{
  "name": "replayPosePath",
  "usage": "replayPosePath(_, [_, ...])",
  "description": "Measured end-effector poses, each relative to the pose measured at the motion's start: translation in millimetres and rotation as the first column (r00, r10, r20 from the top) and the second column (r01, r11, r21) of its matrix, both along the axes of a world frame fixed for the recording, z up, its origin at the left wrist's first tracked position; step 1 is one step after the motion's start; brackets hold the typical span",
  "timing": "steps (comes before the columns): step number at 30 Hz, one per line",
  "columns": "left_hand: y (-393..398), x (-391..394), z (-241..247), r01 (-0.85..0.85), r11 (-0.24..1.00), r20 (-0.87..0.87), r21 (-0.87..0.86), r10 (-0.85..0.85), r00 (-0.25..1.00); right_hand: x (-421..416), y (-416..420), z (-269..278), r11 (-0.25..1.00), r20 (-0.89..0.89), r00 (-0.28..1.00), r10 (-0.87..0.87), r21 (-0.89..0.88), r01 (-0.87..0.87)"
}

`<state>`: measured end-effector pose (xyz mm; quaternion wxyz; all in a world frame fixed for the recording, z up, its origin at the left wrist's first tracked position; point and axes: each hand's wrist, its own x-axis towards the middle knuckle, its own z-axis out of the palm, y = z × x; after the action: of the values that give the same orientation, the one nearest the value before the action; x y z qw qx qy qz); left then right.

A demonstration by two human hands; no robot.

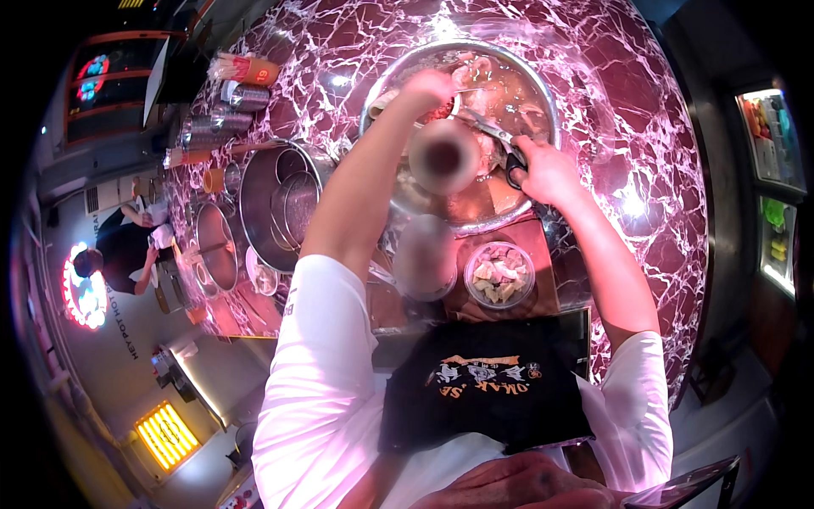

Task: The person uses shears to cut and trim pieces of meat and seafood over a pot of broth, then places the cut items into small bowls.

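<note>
A wide metal basin (554, 137) holds brown broth with pieces of meat (477, 76) in it. My right hand (548, 170) grips black-handled scissors (499, 132) at the basin's right side, their blades pointing up and left over the broth. Across the basin, my left hand (429, 89) is closed, and a thin metal utensil (469, 91) appears to stick out from its fingers. Just below that hand, red contents (442, 111) show in a small container, partly hidden. A blurred patch covers the middle of the basin.
Below the basin, a clear round tub (499, 275) of cut pieces sits on a brown board (540, 254). To the left stand a large steel pot (280, 203), another pot (216, 245), metal cups (248, 97) and a holder of skewers (257, 71). Another person (124, 248) is farther left.
</note>
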<state>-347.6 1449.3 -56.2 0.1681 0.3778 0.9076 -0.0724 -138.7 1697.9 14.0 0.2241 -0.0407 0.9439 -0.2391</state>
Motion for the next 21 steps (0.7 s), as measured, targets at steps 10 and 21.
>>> replayPosePath(10, [-14.8,71.3,7.2,-0.977,-0.147,0.958,0.151,0.266,0.108,25.5,57.3,-48.7,0.711,0.202,0.890,-0.408,-0.542,0.449])
replayPosePath(21, [-22.4,50.4,43.0,-0.710,0.521,0.440,0.474,0.558,0.704,-11.3,56.8,-29.8,0.750,0.319,0.878,-0.358,-0.462,0.473])
